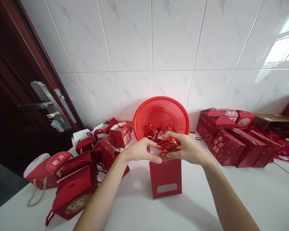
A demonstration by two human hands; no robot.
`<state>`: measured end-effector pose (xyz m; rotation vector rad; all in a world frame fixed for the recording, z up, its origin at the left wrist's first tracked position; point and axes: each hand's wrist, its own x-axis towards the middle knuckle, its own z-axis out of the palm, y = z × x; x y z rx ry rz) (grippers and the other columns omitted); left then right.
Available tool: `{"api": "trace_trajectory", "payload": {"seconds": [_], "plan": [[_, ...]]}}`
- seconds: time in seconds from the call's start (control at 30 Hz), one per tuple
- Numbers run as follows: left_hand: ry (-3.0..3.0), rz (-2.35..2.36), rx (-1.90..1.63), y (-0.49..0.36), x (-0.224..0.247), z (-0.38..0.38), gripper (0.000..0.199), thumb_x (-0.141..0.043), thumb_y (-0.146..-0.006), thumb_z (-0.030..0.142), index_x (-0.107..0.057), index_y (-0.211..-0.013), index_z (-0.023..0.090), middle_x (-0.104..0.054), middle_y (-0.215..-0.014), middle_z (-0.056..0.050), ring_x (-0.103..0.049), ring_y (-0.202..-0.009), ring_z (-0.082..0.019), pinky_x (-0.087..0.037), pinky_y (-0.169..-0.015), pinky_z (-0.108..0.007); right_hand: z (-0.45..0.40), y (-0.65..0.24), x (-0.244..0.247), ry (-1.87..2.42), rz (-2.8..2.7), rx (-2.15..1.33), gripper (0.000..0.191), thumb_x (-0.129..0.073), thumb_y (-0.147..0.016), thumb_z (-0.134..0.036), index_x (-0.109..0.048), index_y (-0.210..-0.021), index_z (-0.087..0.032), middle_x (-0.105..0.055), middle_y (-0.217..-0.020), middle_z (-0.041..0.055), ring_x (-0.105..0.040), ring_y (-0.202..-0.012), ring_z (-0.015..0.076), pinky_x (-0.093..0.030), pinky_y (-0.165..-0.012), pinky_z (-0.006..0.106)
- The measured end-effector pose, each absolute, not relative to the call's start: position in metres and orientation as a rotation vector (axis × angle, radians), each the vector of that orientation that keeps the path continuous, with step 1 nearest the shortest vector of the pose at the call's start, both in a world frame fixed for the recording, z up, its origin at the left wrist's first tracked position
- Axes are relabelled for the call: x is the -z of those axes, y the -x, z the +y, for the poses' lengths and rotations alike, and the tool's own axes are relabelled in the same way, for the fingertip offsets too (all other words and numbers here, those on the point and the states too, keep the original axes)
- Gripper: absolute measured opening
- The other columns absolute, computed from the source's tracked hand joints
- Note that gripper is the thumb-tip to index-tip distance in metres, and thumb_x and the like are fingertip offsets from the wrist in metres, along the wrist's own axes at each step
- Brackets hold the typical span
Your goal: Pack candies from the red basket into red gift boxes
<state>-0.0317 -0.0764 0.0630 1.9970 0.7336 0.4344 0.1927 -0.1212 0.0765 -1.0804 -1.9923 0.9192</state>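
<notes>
A red paper gift box (166, 179) with a pale oval-ended window stands upright on the white table, its top open. My left hand (141, 150) is at its left rim, thumb across the front edge and fingers over the opening. In my right hand (190, 149) is a shiny red foil packet (171, 144), held just above the opening; its lower fingers are close to the rim. Behind both hands, a red plastic basket (162, 102) leans against the wall with red-wrapped sweets (160, 134) inside.
Several red boxes with rope or ribbon handles (72, 192) crowd the left side. Flat-sided red gift bags (227, 147) and boxes stand at the right, near a brown cardboard box (267, 118). A dark door with a metal handle (49, 104) is at far left. White tiles line the wall.
</notes>
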Motion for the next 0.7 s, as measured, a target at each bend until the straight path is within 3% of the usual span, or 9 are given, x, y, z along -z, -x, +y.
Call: {"api": "trace_trajectory", "payload": {"seconds": [0.13, 0.3, 0.47, 0.7], "plan": [[-1.998, 0.812, -0.433, 0.0334, -0.0624, -0.0751, 0.05, -0.084, -0.07, 0.037, -0.076, -0.117, 0.026, -0.074, -0.122, -0.003, -0.063, -0.119, -0.03, -0.047, -0.101, -0.034, -0.1201, -0.1941, -0.0759, 1.087, -1.904, -0.942, 0.031, -0.076, -0.072, -0.023, -0.06, -0.099, -0.023, -0.064, -0.077, -0.0036, -0.057, -0.066, 0.0146, -0.041, -0.054, 0.024], [-1.977, 0.88, -0.404, 0.0341, -0.0618, -0.0739, 0.058, -0.087, -0.065, 0.042, -0.074, -0.119, 0.028, -0.069, -0.131, -0.005, -0.057, -0.129, -0.032, -0.046, -0.104, -0.038, -0.122, -0.1965, -0.0782, 0.907, -1.722, -1.039, 0.012, -0.061, -0.088, -0.028, -0.055, -0.097, -0.024, -0.064, -0.086, -0.002, -0.059, -0.078, 0.0156, -0.048, -0.066, 0.027], [-1.982, 0.775, -0.436, 0.0329, -0.0602, -0.0732, 0.054, -0.086, -0.068, 0.037, -0.074, -0.12, 0.027, -0.073, -0.122, -0.003, -0.064, -0.117, -0.029, -0.049, -0.098, -0.035, -0.122, -0.1963, -0.079, 0.783, -1.839, -1.056, 0.01, -0.063, -0.088, -0.029, -0.063, -0.095, -0.022, -0.066, -0.089, 0.0012, -0.061, -0.083, 0.0185, -0.053, -0.073, 0.031], [-1.943, 0.752, -0.395, 0.0336, -0.0617, -0.0765, 0.044, -0.085, -0.069, 0.037, -0.078, -0.109, 0.021, -0.078, -0.102, -0.002, -0.069, -0.1, -0.026, -0.053, -0.09, -0.033, -0.1205, -0.1953, -0.0765, 0.894, -1.983, -0.981, 0.018, -0.067, -0.083, -0.022, -0.067, -0.101, -0.023, -0.067, -0.084, 0.0006, -0.059, -0.072, 0.016, -0.048, -0.06, 0.026]]}}
